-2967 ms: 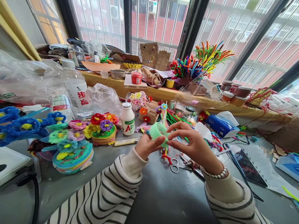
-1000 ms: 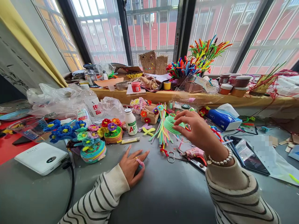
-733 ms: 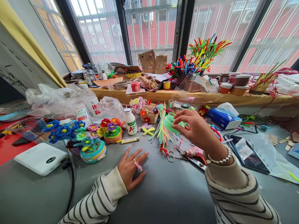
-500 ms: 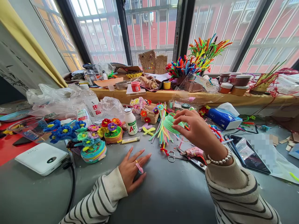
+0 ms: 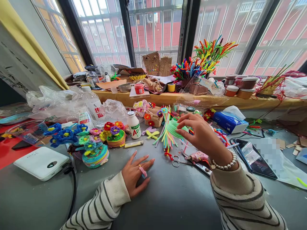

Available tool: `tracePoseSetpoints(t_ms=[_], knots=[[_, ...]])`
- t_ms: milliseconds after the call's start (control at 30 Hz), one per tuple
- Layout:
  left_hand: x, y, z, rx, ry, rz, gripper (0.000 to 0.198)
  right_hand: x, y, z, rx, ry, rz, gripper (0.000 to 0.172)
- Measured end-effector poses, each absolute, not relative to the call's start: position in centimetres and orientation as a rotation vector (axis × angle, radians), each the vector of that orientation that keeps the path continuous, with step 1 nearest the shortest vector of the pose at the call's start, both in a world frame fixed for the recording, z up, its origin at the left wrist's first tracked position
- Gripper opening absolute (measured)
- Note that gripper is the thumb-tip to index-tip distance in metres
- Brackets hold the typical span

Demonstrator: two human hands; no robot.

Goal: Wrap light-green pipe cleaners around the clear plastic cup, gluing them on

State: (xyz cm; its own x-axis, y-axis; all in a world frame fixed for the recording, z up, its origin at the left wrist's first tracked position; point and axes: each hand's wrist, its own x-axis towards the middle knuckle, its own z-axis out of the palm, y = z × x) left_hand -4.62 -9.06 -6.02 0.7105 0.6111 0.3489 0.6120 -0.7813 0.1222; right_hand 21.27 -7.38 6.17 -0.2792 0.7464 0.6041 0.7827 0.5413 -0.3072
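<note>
A grey bench (image 5: pixel 172 199) carries the whole spread, most of it gathered toward the window, probably so that both forearms fit in front. Behind it, a wooden ledge (image 5: pixel 158 98) holds paint jars (image 5: pixel 247 88) and a bunch of fuzzy stems (image 5: pixel 188 72), seemingly stored upright so their colours show. The person's right hand (image 5: pixel 201 134) arches over from the side, thumb and fingertips at the near edge of a pale green coil (image 5: pixel 176 128); whether they pinch it or only touch it cannot be told. The coil is beside a fan of pastel stems (image 5: pixel 165 135), likely at hand for their matching material. The left hand (image 5: pixel 135 174) is spread and holds nothing, lying on the bench, perhaps as a prop. Scissors (image 5: pixel 176 161) lie between the hands, apparently within easy reach, and a lighter (image 5: pixel 133 144) lies just beyond the left fingers.
</note>
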Motion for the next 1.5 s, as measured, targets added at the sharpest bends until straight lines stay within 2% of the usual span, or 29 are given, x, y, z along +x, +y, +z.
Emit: tracePoseSetpoints(t_ms=[100,233,533,733,933,1133,1500], knots=[[-4.6,-9.0,-6.2,-2.85,-1.076,-0.652,0.055,21.2,-7.4,6.2,-1.241,-2.059,-0.062,0.005],[-4.2,-8.7,-6.1,-2.872,-1.13,-0.549,0.055,21.2,-7.4,6.3,-1.266,-2.071,-0.047,0.005],[-4.1,-8.8,-5.7,-2.969,-1.06,-0.534,0.033,21.2,-7.3,6.1,-1.273,-2.079,-0.037,0.005],[-4.5,-8.2,-6.7,-2.874,-0.969,-0.741,0.03,21.2,-7.1,6.0,-1.267,-2.084,-0.031,0.008],[-4.0,-5.7,-7.9,-2.717,-0.836,-0.908,0.013,21.1,-7.1,5.9,-1.287,-2.093,-0.028,0.008],[-3.0,-4.5,-8.1,-2.584,-0.664,-0.966,0.021,21.2,-7.0,5.8,-1.281,-2.118,-0.025,0.009],[-2.6,-5.0,-7.4,-2.567,-0.726,-0.967,0.012,20.9,-7.0,5.7,-1.293,-2.126,-0.012,0.009]])
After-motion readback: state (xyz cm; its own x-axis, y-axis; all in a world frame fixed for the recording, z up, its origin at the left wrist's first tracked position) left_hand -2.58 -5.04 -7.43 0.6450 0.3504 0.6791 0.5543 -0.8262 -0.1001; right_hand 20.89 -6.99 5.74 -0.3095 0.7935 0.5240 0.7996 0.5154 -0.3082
